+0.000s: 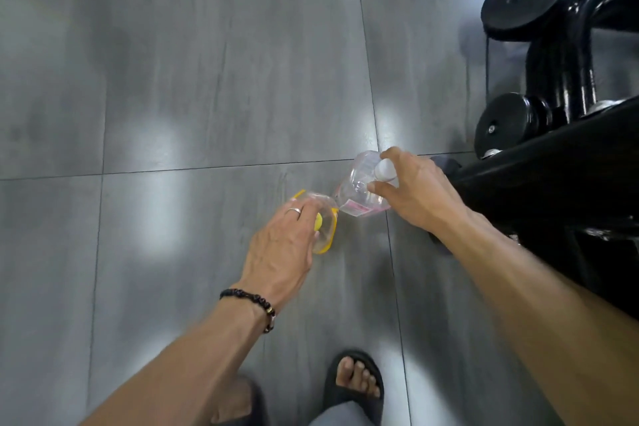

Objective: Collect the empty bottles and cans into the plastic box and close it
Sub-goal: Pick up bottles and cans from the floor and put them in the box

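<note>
Left hand (280,245): its fingers are curled round the top of a clear bottle with yellow label (325,228), gripping it from above; a ring shows on one finger and a dark bead bracelet (252,304) sits at the wrist.
Right hand (415,194): thumb and fingers are closed round the neck end of a clear bottle with pink label (356,190), just beside its white cap (385,170).
Bottle with yellow label: held above the floor, its yellow cap peeking out beside the left palm (most of the body is hidden by the hand).
Bottle with pink label: tilted, cap end up toward the right hand, its bottom end pointing down and left.
How the two bottles stand: the lower end of the pink-labelled one is touching or just beside the yellow-labelled one; which, cannot be told.
Floor (173,79): large grey tiles with thin dark joints and pale light reflections.
Right side: a black rack (553,162) carrying black dumbbells (518,0), near the right hand.
Bottom edge: two feet in black sandals (356,387) on the tiles.
</note>
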